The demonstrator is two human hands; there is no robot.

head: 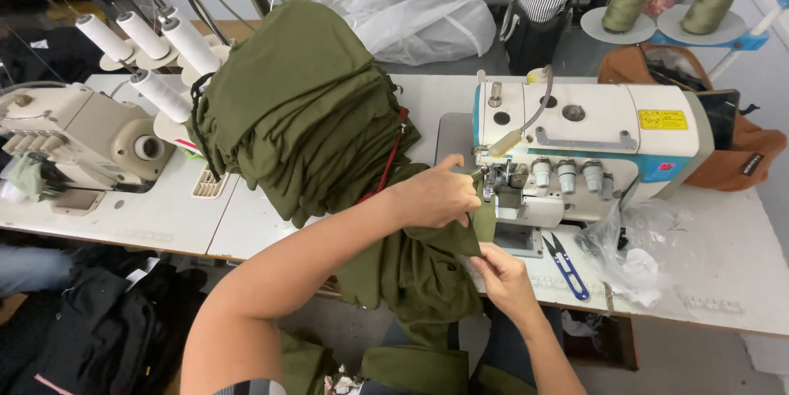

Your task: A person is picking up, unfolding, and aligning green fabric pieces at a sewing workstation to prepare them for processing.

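I see my left hand (434,194) and right hand (503,273) both pinching the olive fabric piece (427,263) at the white overlock machine (575,148) on the tabletop (723,280).

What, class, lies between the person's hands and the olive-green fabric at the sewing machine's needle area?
Nothing visible. The left hand and the right hand both grip the olive-green fabric directly, and its edge already sits at the presser foot of the sewing machine. The blue thread snips lie off to the side.
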